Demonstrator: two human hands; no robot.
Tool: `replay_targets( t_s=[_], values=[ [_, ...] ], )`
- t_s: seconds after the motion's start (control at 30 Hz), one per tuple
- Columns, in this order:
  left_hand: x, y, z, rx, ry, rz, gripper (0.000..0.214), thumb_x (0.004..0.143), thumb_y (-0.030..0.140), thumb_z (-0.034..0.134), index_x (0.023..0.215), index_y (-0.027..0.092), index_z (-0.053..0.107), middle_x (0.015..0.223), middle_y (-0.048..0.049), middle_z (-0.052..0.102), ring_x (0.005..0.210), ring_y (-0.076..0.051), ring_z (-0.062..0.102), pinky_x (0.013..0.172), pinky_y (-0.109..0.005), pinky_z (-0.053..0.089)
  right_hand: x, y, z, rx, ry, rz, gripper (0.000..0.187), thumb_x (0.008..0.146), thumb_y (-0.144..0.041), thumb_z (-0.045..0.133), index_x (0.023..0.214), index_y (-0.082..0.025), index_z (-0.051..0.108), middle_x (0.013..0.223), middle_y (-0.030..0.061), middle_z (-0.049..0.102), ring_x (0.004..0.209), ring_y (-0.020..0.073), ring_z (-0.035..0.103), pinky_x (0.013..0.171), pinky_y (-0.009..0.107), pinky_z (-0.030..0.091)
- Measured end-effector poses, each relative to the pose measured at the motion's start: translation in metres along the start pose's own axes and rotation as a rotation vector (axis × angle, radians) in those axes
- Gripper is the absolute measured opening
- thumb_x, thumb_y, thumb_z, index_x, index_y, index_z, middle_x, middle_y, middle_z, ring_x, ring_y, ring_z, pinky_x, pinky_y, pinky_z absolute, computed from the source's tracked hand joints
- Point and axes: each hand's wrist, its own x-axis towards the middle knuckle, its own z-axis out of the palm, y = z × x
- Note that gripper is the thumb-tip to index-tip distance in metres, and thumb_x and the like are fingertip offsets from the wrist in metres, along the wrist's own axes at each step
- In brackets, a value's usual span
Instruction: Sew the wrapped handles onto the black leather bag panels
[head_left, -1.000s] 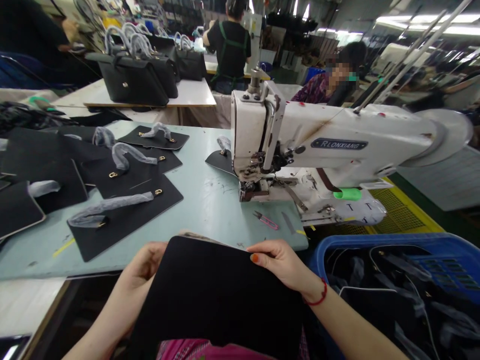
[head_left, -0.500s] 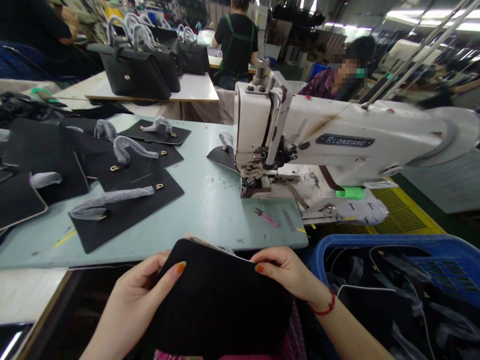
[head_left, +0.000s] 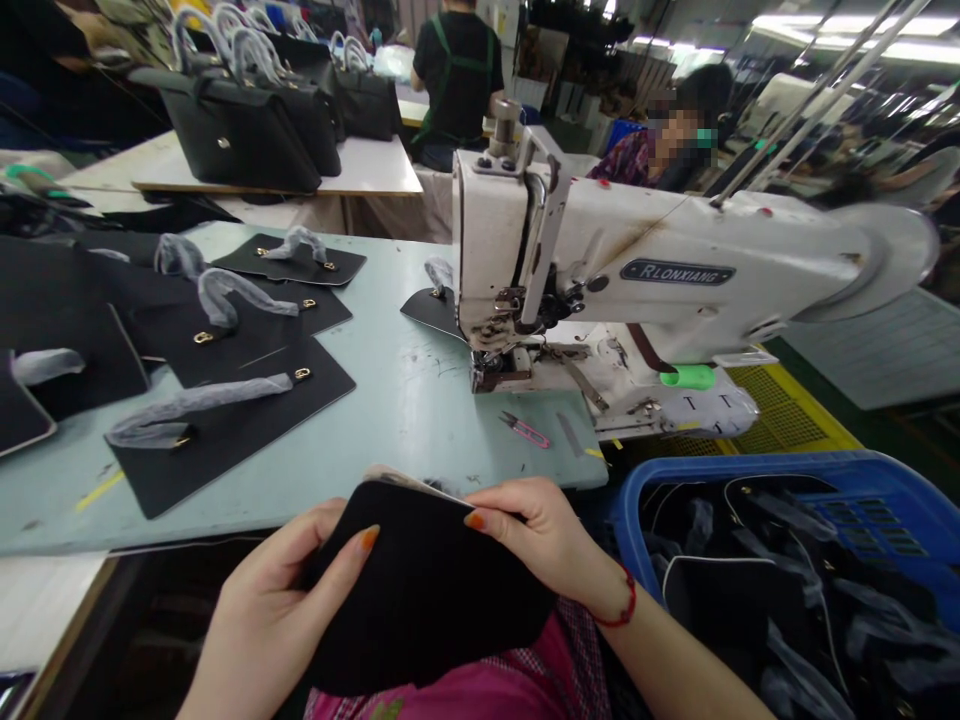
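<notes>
A black bag panel (head_left: 420, 600) with a pale edge is held over my lap, just below the table's front edge. My left hand (head_left: 289, 590) pinches its left side, thumb on top and fingers underneath. On its upper right edge, my right hand (head_left: 529, 530) is closed with thumb and fingertips; a red cord bracelet circles that wrist. Whatever lies behind the panel is mostly hidden. Beyond it, pink thread snips (head_left: 526, 430) lie on the pale green table (head_left: 420, 440), near the foot of a white sewing machine (head_left: 600, 240).
Black panels with plastic-wrapped handles (head_left: 240, 420) are spread over the table's left. A blue basket (head_left: 637, 490) of similar pieces stands at my right. Finished black bags (head_left: 240, 140) sit on a board behind. Co-workers (head_left: 457, 80) are in the background.
My right hand has moved left along the panel's edge, closer to my left hand. The panel's lower part has lifted, showing more of my pink clothing. The view has shifted slightly.
</notes>
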Motion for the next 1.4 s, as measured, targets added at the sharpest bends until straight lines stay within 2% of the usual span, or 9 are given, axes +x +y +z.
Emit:
replay_targets(
  t_s=[0.2,0.33,0.5,0.63,0.83,0.93,1.03,1.17,1.4],
  values=[
    [0.002,0.006,0.007,0.042,-0.019,0.095,0.014,0.086,0.035,0.063,0.084,0.021,0.067,0.093,-0.0006,0.072,0.077,-0.014,0.066,0.073,-0.019,0.051,0.008,-0.008,0.008,-0.055,-0.020,-0.051,0.029,0.096,-0.038,0.055,0.107,-0.020,0.075,0.091,0.0038,0.076,0.077,0.0145,0.069,0.068,0.021,0.048],
    [0.003,0.012,0.008,0.094,-0.023,0.191,0.013,0.087,0.031,0.061,0.082,0.021,0.067,0.090,-0.0013,0.072,0.076,-0.014,0.065,0.068,-0.019,0.050,0.012,-0.012,0.012,-0.100,-0.025,-0.055,0.032,0.096,-0.041,0.053,0.103,-0.020,0.076,0.092,0.0040,0.075,0.079,0.0155,0.068,0.069,0.022,0.049],
    [0.005,0.015,0.011,0.128,-0.026,0.262,0.010,0.087,0.026,0.060,0.092,0.022,0.068,0.096,-0.0021,0.072,0.083,-0.016,0.067,0.070,-0.020,0.052,0.016,-0.015,0.017,-0.135,-0.042,-0.039,0.037,0.097,-0.045,0.050,0.098,-0.018,0.076,0.084,0.0036,0.073,0.073,0.0152,0.064,0.067,0.023,0.048],
    [0.007,0.015,0.012,0.135,-0.045,0.278,0.009,0.088,0.024,0.059,0.090,0.022,0.067,0.090,-0.0004,0.071,0.079,-0.013,0.066,0.071,-0.019,0.051,0.017,-0.014,0.020,-0.158,-0.013,-0.032,0.039,0.097,-0.045,0.049,0.096,-0.017,0.075,0.075,0.0023,0.069,0.066,0.0140,0.060,0.063,0.022,0.046],
    [0.008,0.021,0.008,0.056,-0.066,0.227,0.011,0.089,0.025,0.058,0.085,0.021,0.067,0.089,-0.0022,0.071,0.081,-0.015,0.067,0.073,-0.021,0.051,0.014,-0.007,0.019,-0.073,0.023,-0.016,0.035,0.096,-0.042,0.052,0.095,-0.017,0.076,0.076,0.0022,0.070,0.068,0.0150,0.062,0.061,0.022,0.046],
    [0.009,0.024,0.008,0.015,-0.065,0.220,0.013,0.090,0.022,0.056,0.080,0.020,0.064,0.085,-0.0017,0.070,0.079,-0.014,0.066,0.073,-0.021,0.050,0.014,-0.007,0.018,-0.013,0.038,-0.021,0.028,0.095,-0.037,0.055,0.102,-0.019,0.075,0.084,0.0025,0.072,0.076,0.0159,0.066,0.066,0.023,0.048],
    [0.011,0.029,0.010,0.012,-0.083,0.273,0.013,0.089,0.019,0.056,0.078,0.020,0.062,0.082,-0.0005,0.069,0.075,-0.012,0.065,0.072,-0.020,0.049,0.016,-0.012,0.020,0.020,0.050,-0.045,0.024,0.095,-0.032,0.056,0.107,-0.020,0.074,0.088,0.0026,0.073,0.081,0.0154,0.066,0.073,0.022,0.048],
    [0.012,0.035,0.013,0.046,-0.105,0.366,0.013,0.089,0.015,0.055,0.079,0.019,0.062,0.079,-0.0008,0.068,0.073,-0.011,0.064,0.069,-0.020,0.050,0.021,-0.019,0.027,0.062,0.070,-0.094,0.022,0.094,-0.030,0.058,0.101,-0.020,0.076,0.083,0.0022,0.071,0.075,0.0131,0.064,0.069,0.021,0.047],
    [0.013,0.041,0.014,0.099,-0.062,0.472,0.013,0.088,0.008,0.057,0.081,0.020,0.058,0.078,0.0014,0.066,0.072,-0.009,0.063,0.068,-0.017,0.050,0.027,-0.022,0.037,0.103,0.137,-0.152,0.017,0.092,-0.025,0.061,0.096,-0.020,0.077,0.080,0.0026,0.069,0.075,0.0132,0.062,0.069,0.022,0.046]
  ],
)
